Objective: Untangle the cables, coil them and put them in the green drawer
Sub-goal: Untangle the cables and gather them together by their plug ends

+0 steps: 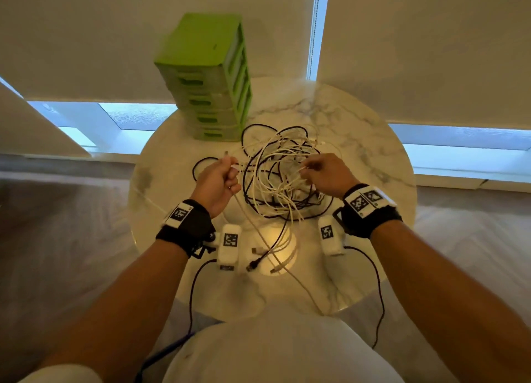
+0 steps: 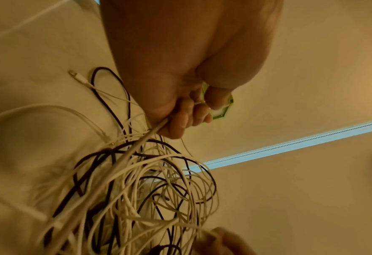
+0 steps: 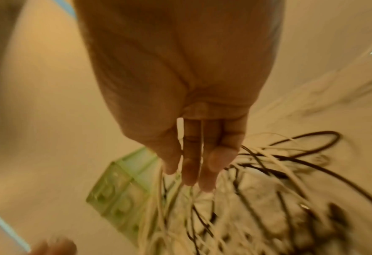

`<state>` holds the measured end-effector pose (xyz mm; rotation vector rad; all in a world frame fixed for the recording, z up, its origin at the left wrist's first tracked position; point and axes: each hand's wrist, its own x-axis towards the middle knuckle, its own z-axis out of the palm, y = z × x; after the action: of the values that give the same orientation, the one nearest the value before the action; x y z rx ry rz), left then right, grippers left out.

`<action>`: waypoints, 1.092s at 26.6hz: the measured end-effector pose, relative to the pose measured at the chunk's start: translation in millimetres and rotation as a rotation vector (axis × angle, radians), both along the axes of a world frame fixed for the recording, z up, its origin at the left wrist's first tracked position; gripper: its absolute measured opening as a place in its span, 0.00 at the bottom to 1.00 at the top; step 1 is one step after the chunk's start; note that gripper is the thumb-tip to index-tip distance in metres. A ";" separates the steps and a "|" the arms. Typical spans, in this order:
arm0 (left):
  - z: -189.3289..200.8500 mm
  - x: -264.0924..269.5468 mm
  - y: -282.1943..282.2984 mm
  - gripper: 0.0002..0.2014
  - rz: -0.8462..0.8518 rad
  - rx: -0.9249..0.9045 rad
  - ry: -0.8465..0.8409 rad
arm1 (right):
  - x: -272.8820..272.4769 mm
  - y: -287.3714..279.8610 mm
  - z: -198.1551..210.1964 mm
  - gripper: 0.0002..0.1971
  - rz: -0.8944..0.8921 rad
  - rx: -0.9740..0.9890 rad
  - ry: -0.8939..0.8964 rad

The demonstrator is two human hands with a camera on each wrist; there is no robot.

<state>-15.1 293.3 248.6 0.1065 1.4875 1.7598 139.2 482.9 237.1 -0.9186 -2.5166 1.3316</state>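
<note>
A tangle of white and black cables (image 1: pixel 283 185) lies mid-table on the round marble table (image 1: pixel 359 141). The green drawer unit (image 1: pixel 207 78) stands at the table's back left with its drawers closed. My left hand (image 1: pixel 221 178) grips one white cable (image 1: pixel 258 230) in a fist at the tangle's left edge. Its plug end sticks up above the fist, and the cable runs down to the near table edge. My right hand (image 1: pixel 321 172) pinches white strands at the tangle's right side. In the right wrist view, white strands pass between the fingers (image 3: pixel 191 163).
Loose plug ends (image 1: pixel 258 257) lie on the table near me. White wrist-camera units (image 1: pixel 229 246) hang under both wrists, and their black leads trail off the near edge. Blinds and windows sit behind the table. The drawer unit (image 3: pixel 119 195) is close to the tangle.
</note>
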 end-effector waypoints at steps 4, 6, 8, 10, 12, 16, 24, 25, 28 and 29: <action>13.0 -0.4 12.4 0.10 -0.105 0.035 0.045 | -12.8 -14.0 43.2 0.06 -0.150 -0.238 0.349; 19.5 -2.6 20.1 0.10 -0.161 0.090 0.040 | -19.9 -25.9 55.9 0.09 -0.137 -0.273 0.432; 24.1 -6.8 26.7 0.10 -0.203 0.131 0.030 | -27.1 -34.6 62.1 0.10 -0.107 -0.333 0.454; 26.4 -10.4 31.6 0.09 -0.222 0.140 0.014 | -33.7 -39.9 64.5 0.11 -0.057 -0.413 0.440; 27.2 -11.7 34.2 0.09 -0.227 0.136 0.001 | -37.0 -44.8 64.9 0.14 -0.044 -0.456 0.408; 26.4 -12.7 33.5 0.06 -0.228 0.108 0.053 | -41.4 -54.4 60.3 0.15 -0.035 -0.445 0.361; 21.9 -7.6 37.4 0.09 -0.205 0.111 0.060 | -47.4 -65.5 56.5 0.10 -0.040 -0.291 0.218; 21.5 -5.9 39.0 0.10 -0.195 0.124 0.048 | -47.7 -66.0 57.1 0.09 -0.039 -0.289 0.217; 22.8 0.5 40.5 0.11 -0.201 0.145 0.072 | -48.3 -65.5 58.0 0.09 -0.065 -0.308 0.222; 23.5 3.2 40.0 0.11 -0.217 0.136 0.097 | -48.6 -64.3 56.8 0.09 -0.077 -0.326 0.229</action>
<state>-11.9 333.3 272.1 0.4131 1.3663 1.6968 90.5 418.7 293.9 -0.8506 -2.1117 1.7448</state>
